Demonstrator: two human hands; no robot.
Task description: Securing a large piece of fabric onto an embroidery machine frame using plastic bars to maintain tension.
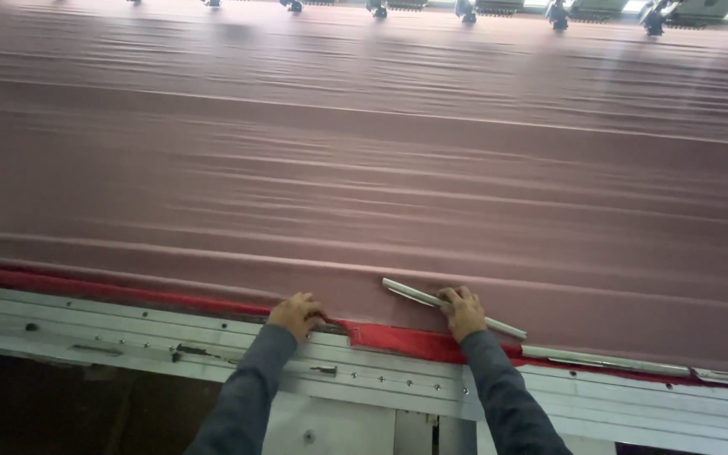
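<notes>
Wide mauve rippled fabric sheet (364,168) spans grey metal frame rail (128,324). Left hand (297,314) curled, pressing red fabric edge (398,339); right hand (463,312) clenches slim white clamp bar (419,295).

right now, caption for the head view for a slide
Right hand holds white clamp strip on mauve fabric; left hand presses its edge.

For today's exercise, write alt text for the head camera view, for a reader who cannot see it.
Two grey-sleeved hands work at the near edge of a wide mauve fabric stretched over a metal frame. The right hand holds a long pale metal strip on the fabric; the left hand presses the red border.
</notes>
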